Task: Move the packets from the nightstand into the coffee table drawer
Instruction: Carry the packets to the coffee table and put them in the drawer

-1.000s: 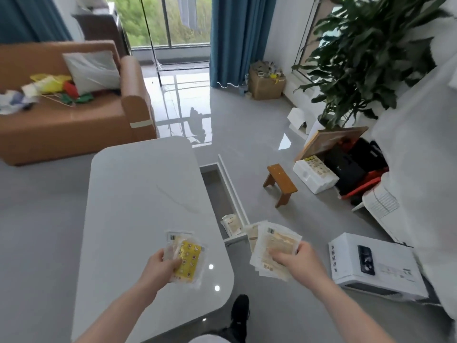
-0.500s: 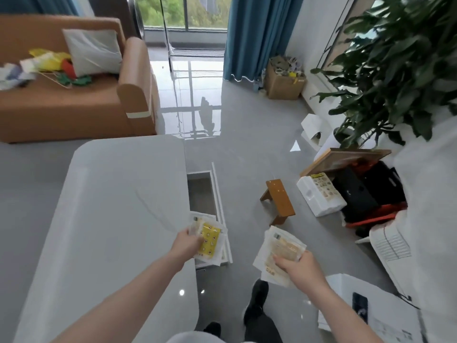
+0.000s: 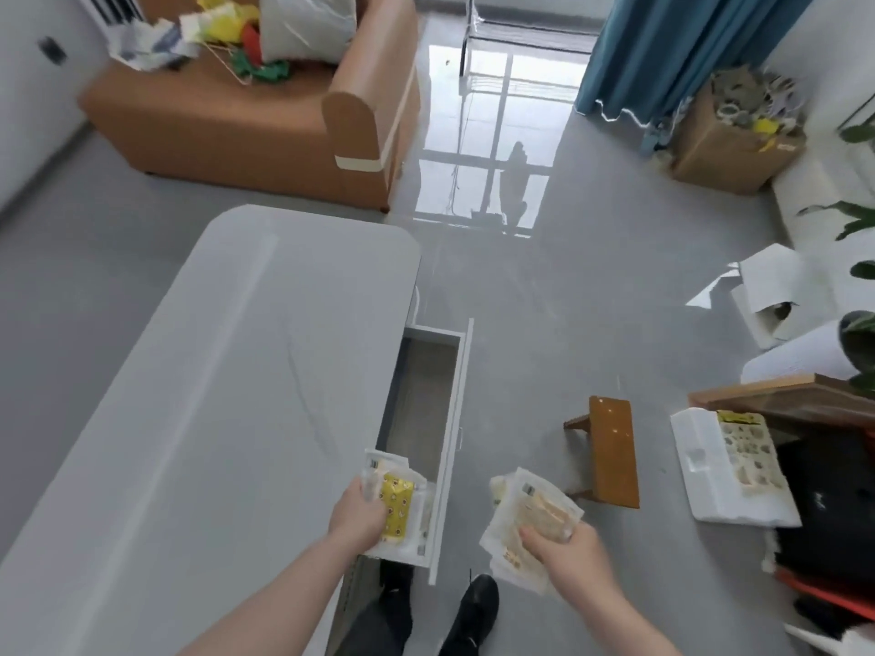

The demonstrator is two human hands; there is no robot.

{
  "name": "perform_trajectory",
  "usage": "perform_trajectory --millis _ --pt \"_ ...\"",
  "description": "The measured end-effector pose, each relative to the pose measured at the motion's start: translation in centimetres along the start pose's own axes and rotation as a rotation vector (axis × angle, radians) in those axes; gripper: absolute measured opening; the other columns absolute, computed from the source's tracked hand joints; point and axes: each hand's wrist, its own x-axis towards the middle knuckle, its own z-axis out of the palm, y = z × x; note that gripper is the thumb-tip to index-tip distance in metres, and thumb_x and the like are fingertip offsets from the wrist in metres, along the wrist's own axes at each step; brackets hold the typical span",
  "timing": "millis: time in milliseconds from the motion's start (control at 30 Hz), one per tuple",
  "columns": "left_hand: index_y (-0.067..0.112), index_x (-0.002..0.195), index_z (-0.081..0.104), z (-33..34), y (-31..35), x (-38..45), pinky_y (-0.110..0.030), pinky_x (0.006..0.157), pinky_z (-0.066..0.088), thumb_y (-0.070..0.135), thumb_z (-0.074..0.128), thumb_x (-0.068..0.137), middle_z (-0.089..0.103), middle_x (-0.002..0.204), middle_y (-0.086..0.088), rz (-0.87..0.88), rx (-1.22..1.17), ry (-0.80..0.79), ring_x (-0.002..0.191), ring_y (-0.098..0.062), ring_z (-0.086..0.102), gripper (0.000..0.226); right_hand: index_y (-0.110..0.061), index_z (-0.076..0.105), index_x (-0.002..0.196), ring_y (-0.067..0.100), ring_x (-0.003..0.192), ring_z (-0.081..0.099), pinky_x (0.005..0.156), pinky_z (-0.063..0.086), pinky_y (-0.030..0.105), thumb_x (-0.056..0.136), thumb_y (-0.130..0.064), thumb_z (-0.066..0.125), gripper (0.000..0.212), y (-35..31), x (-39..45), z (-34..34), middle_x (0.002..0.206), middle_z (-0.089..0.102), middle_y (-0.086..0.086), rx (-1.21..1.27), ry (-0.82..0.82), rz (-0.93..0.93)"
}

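Left hand [image 3: 357,516], clenched on the yellow-labelled packets [image 3: 397,506], has moved off the coffee table [image 3: 199,395] to above the open drawer [image 3: 424,395]. Right hand [image 3: 563,549] still grips the remaining packet stack [image 3: 525,513] beside it. Release next, I judge.

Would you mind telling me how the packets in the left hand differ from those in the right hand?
The left hand's packets show a bright yellow pack and hang over the open drawer. The right hand's packets look pale beige and hang over the floor beside the drawer. Both are clear-wrapped bundles, each held in one hand.
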Motion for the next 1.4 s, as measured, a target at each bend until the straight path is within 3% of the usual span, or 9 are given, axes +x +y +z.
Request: perform_trajectory --millis 100,233,367,533,633,733,833,1133,1400 --pt "0.024 0.119 0.058 3.0 0.4 5.8 -0.032 0.069 0.054 0.014 0.046 0.088 0.067 0.104 0.002 -0.020 0.092 0.029 0.092 -0.020 0.066 0.035 -0.024 0.079 0.095 0.009 0.084 0.077 0.087 0.062 0.041 0.085 -0.020 0.082 0.012 0.3 7.0 1.5 0.085 0.081 -0.013 -0.033 -0.019 0.024" --pt "0.019 0.112 0.053 6.8 0.5 13.9 -0.036 0.080 0.052 0.012 0.043 0.088 0.064 0.104 -0.002 -0.017 0.223 0.010 0.096 -0.026 0.063 0.027 -0.025 0.079 0.099 0.005 0.085 0.076 0.079 0.060 0.032 0.087 -0.019 0.081 0.014 1.3 15.4 3.8 0.086 0.080 -0.015 -0.018 -0.022 -0.004" --pt "0.019 0.106 0.048 10.2 0.1 21.2 -0.034 0.073 0.045 0.021 0.046 0.092 0.060 0.100 -0.002 -0.010 0.365 0.016 0.091 -0.028 0.059 0.014 -0.027 0.077 0.098 0.003 0.080 0.077 0.080 0.059 0.033 0.090 -0.018 0.078 0.012 3.1 21.6 5.9 0.085 0.080 -0.016 0.021 -0.043 -0.010" --pt "0.020 0.105 0.047 13.7 0.3 27.9 -0.033 0.070 0.046 0.015 0.052 0.090 0.060 0.099 -0.003 -0.053 0.341 0.086 0.089 -0.029 0.061 0.015 -0.025 0.076 0.102 0.004 0.079 0.077 0.072 0.055 0.025 0.092 -0.015 0.076 0.014 5.0 26.3 7.7 0.089 0.081 -0.012 0.099 -0.080 0.016" --pt "0.019 0.110 0.051 15.4 -0.3 30.9 -0.038 0.080 0.054 0.027 0.056 0.095 0.066 0.108 -0.006 -0.032 0.308 0.138 0.097 -0.033 0.065 0.017 -0.022 0.077 0.102 0.007 0.081 0.078 0.067 0.055 0.020 0.092 -0.010 0.075 0.015 6.0 27.8 8.1 0.090 0.082 -0.008 0.131 -0.094 0.048" --pt "0.017 0.103 0.049 16.2 -0.9 32.3 -0.042 0.081 0.054 0.043 0.045 0.105 0.068 0.110 -0.012 0.007 0.311 0.196 0.099 -0.037 0.065 0.027 -0.018 0.077 0.106 0.014 0.086 0.079 0.075 0.058 0.030 0.091 -0.008 0.076 0.018 6.3 28.3 8.3 0.093 0.082 -0.003 0.163 -0.111 0.095" --pt "0.016 0.100 0.048 15.7 -1.2 32.2 -0.038 0.072 0.046 0.034 0.042 0.107 0.069 0.106 -0.013 0.007 0.337 0.269 0.098 -0.038 0.065 0.020 -0.017 0.077 0.110 0.016 0.090 0.079 0.083 0.058 0.035 0.090 -0.011 0.077 0.021 6.4 28.3 8.3 0.097 0.082 -0.002 0.169 -0.148 0.129" --pt "0.023 0.078 0.058 14.5 -1.7 33.4 -0.034 0.066 0.057 0.051 0.065 0.094 0.068 0.079 0.002 0.007 0.287 0.278 0.077 -0.023 0.066 0.033 -0.014 0.076 0.113 0.015 0.090 0.079 0.077 0.058 0.027 0.089 -0.006 0.077 0.025 5.0 28.8 9.0 0.097 0.082 -0.001 0.202 -0.182 0.127" --pt "0.024 0.100 0.042 15.2 -1.6 30.8 -0.034 0.058 0.047 0.031 0.046 0.107 0.063 0.085 0.005 0.154 0.392 0.464 0.071 -0.021 0.060 0.010 -0.018 0.076 0.108 0.012 0.089 0.079 0.070 0.058 0.020 0.091 -0.005 0.074 0.021 4.5 29.0 10.0 0.096 0.082 -0.004 0.234 -0.203 0.125"
